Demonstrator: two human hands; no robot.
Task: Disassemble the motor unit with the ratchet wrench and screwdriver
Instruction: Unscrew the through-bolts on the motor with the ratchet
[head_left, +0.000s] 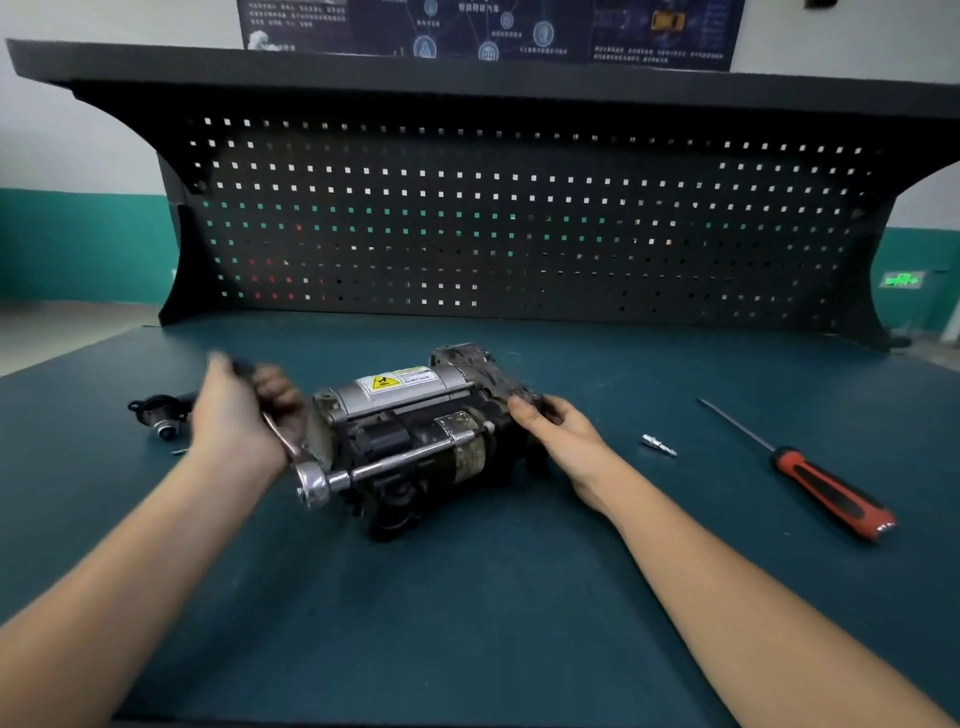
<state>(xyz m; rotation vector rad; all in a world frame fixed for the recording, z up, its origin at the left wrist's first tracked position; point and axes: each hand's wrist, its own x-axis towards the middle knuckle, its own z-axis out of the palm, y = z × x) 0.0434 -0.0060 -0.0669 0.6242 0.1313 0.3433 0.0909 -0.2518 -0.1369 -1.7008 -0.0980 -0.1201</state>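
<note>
Dark green bench (467, 623) carries a grey-and-black motor unit (410, 431) lying between both sets of fingers, the right hand (558, 423) clasping its right end, the left hand (234, 410) curled round the chrome ratchet wrench (311, 480) set against it, and a red-and-black screwdriver (831, 493) well right of the right fingers.

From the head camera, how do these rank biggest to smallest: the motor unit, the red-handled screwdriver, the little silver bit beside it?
1. motor unit
2. screwdriver, long but thin
3. silver bit
All lie about equally far away, so nearness hardly affects the order.
</note>
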